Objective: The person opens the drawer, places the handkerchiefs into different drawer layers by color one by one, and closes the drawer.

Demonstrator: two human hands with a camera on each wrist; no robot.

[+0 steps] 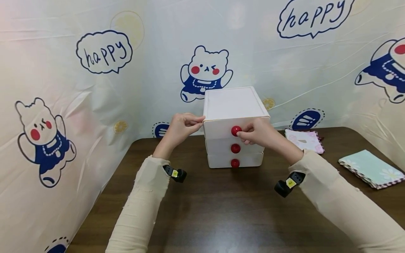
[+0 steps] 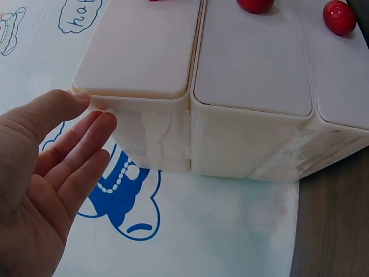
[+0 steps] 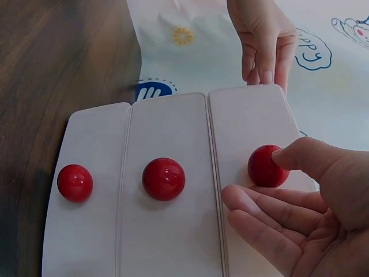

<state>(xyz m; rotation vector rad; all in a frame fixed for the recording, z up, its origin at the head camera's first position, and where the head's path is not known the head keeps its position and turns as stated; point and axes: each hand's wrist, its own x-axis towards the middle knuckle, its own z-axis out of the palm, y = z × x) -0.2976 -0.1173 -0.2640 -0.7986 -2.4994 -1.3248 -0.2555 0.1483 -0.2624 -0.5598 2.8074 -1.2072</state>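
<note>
At the centre of the head view, a white three-drawer box (image 1: 233, 105) stands on the dark wooden table (image 1: 221, 211), before the bear-print backdrop (image 1: 63, 88). Left of it, the left hand (image 1: 181, 127) touches the top drawer's upper corner with nearly straight fingers, holding nothing. Right of centre, the right hand (image 1: 257, 133) pinches the top red knob (image 1: 236, 130) between thumb and fingertips.

Drawer unit (image 1: 233, 105) stands mid-table (image 1: 202, 211), folded cloths (image 1: 370, 168) to its right.
</note>
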